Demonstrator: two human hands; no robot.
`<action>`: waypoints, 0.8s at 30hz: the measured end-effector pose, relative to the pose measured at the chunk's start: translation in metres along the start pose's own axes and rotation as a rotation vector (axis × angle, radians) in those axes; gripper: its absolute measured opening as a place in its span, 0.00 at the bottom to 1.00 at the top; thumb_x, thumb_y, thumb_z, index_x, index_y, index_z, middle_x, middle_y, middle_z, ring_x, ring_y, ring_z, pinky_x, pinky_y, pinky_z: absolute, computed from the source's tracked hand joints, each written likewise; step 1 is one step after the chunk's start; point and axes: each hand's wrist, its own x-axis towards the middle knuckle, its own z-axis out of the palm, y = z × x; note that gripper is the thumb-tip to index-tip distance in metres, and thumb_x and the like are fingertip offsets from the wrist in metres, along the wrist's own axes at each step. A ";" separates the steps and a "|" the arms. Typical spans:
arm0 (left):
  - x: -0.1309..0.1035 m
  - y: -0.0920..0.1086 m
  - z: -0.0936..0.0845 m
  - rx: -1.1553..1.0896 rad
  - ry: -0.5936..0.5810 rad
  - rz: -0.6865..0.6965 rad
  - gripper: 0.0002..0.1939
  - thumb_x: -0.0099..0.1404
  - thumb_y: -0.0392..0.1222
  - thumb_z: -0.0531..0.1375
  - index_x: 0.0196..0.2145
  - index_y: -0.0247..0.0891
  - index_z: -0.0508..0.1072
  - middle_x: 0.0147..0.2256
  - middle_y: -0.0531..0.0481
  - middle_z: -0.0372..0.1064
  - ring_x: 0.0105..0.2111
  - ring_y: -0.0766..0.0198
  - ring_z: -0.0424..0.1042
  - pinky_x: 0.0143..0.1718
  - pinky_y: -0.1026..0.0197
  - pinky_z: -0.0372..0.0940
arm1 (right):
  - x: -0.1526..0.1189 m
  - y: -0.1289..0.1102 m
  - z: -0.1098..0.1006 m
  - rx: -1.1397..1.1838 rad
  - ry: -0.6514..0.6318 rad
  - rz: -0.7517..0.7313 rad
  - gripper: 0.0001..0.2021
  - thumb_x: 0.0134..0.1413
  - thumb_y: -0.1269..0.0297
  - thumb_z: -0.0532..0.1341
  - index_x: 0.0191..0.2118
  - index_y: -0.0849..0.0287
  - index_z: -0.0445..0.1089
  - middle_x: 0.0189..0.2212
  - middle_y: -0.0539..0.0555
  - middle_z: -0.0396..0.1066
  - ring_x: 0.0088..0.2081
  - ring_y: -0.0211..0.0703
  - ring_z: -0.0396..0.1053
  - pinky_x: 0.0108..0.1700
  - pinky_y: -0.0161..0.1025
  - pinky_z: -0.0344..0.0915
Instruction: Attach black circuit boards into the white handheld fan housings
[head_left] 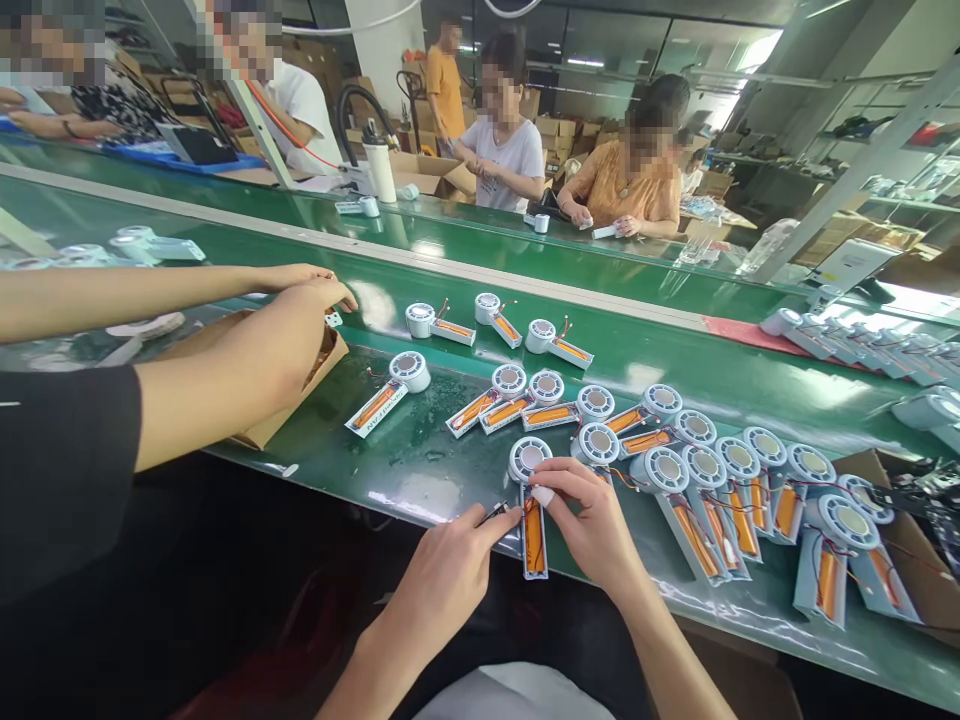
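Observation:
A handheld fan (534,545) with an orange battery in its uncovered handle lies at the near edge of the green bench, its round head away from me. My left hand (454,565) is closed around a small dark piece, its index finger against the left side of the handle. My right hand (592,520) is pinched over the neck of the same fan, a white cover on one digit. Whatever lies between those fingertips, perhaps a wire, is hidden. Right beside it sits another half-open fan (598,443).
Several more uncovered fans (694,428) spread to the right and behind. A box of dark parts (922,540) stands at the right edge. A co-worker's arms (225,390) reach over a cardboard box (330,365) at left. Other people sit across the green conveyor (645,345).

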 end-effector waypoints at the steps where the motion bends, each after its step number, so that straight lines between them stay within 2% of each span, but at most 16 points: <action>1: -0.001 0.001 0.000 0.036 -0.012 0.008 0.33 0.67 0.26 0.44 0.62 0.49 0.70 0.40 0.43 0.75 0.36 0.52 0.78 0.36 0.56 0.68 | 0.002 0.000 0.004 0.038 -0.007 0.018 0.09 0.63 0.62 0.61 0.40 0.55 0.79 0.40 0.56 0.77 0.43 0.48 0.75 0.46 0.42 0.71; 3: -0.003 0.001 0.000 0.014 -0.003 0.023 0.32 0.68 0.27 0.43 0.62 0.50 0.69 0.41 0.44 0.75 0.37 0.52 0.78 0.37 0.56 0.68 | 0.004 0.001 0.010 0.121 -0.025 0.084 0.09 0.62 0.61 0.61 0.43 0.57 0.77 0.37 0.56 0.78 0.40 0.47 0.76 0.42 0.41 0.73; 7: -0.002 -0.001 0.002 -0.247 0.117 -0.043 0.26 0.71 0.33 0.45 0.63 0.45 0.63 0.46 0.45 0.78 0.44 0.53 0.78 0.43 0.56 0.69 | 0.004 0.005 0.018 0.152 -0.032 0.139 0.09 0.61 0.60 0.62 0.41 0.59 0.74 0.32 0.55 0.77 0.34 0.45 0.76 0.36 0.38 0.72; 10: 0.000 0.001 0.004 -0.421 0.171 -0.150 0.19 0.71 0.39 0.47 0.58 0.42 0.63 0.38 0.47 0.79 0.35 0.55 0.79 0.38 0.56 0.70 | 0.002 0.001 0.019 0.120 -0.031 0.129 0.06 0.61 0.63 0.62 0.39 0.58 0.74 0.32 0.53 0.75 0.34 0.43 0.73 0.38 0.38 0.70; 13: 0.002 0.004 0.005 -0.559 0.187 -0.200 0.13 0.71 0.42 0.48 0.50 0.42 0.64 0.33 0.50 0.78 0.26 0.59 0.77 0.34 0.58 0.69 | 0.000 -0.005 0.019 -0.037 -0.029 0.007 0.05 0.62 0.68 0.59 0.38 0.57 0.74 0.34 0.53 0.73 0.34 0.42 0.70 0.37 0.37 0.68; 17: 0.003 0.008 0.008 -0.661 0.235 -0.218 0.11 0.71 0.44 0.49 0.47 0.42 0.66 0.37 0.48 0.79 0.29 0.60 0.78 0.34 0.58 0.71 | -0.003 -0.008 0.022 -0.356 -0.025 -0.217 0.11 0.66 0.72 0.52 0.42 0.58 0.72 0.38 0.57 0.71 0.37 0.46 0.71 0.40 0.40 0.68; 20: 0.003 0.008 0.011 -0.679 0.268 -0.210 0.11 0.71 0.43 0.48 0.45 0.42 0.67 0.39 0.47 0.78 0.31 0.59 0.79 0.35 0.57 0.72 | -0.004 -0.007 0.022 -0.454 -0.053 -0.265 0.12 0.68 0.73 0.50 0.43 0.58 0.71 0.39 0.58 0.71 0.40 0.48 0.71 0.41 0.43 0.69; 24: 0.002 0.009 0.012 -0.681 0.281 -0.192 0.11 0.71 0.44 0.48 0.45 0.43 0.68 0.38 0.48 0.77 0.31 0.59 0.79 0.35 0.57 0.73 | -0.004 -0.005 0.016 -0.379 -0.094 -0.249 0.11 0.68 0.74 0.53 0.48 0.57 0.70 0.42 0.57 0.72 0.41 0.45 0.73 0.43 0.40 0.71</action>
